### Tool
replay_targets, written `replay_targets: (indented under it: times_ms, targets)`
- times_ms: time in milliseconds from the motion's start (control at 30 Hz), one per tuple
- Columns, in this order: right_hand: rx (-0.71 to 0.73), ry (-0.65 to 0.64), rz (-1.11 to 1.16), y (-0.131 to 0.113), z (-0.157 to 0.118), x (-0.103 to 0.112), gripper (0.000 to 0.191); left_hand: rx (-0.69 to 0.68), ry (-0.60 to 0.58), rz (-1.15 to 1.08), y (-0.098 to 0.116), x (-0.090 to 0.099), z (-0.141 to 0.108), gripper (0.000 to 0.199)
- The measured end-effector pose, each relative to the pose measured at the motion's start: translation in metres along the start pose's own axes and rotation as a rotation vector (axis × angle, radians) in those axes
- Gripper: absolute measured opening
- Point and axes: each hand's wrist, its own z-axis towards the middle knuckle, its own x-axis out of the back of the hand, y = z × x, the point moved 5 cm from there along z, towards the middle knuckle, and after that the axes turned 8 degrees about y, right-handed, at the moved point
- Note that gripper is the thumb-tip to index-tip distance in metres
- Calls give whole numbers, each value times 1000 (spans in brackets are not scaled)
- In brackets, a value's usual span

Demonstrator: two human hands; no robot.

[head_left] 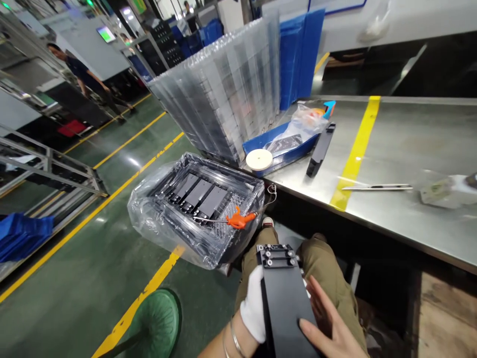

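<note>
Black part [285, 298] over the lap, clasped between both: gloved left hand [253, 311] wrapped on its left edge, bare right hand [330, 325] flat against its right.

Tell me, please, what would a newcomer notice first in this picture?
Low in the middle, a long black part is held over the lap by the gloved left hand and the bare right hand. Left of it, a plastic-wrapped tray carries an orange tool. Behind, clear trays stand stacked.

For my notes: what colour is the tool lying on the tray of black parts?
Orange air blow gun, seen in the head view.
</note>
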Motion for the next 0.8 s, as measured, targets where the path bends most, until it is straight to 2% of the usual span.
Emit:
replay_targets:
  times_ms: [133,300,433,633,800]
  targets:
    - [36,127,-28,-15,5,0,128,-73,-10,25,2,-2,0,50]
    - [48,-44,-117,-22,2,-14,128,-21,14,25,0,0,2,51]
    - [55,79,-154,-31,6,-8,139,-120,26,66,6,2,4,49]
    - [112,-49,-159,-18,-4,-7,118,-45,-15,27,6,-2,-1,52]
    - [134,142,-159,-18,6,6,115,-60,-28,-6,6,-3,3,51]
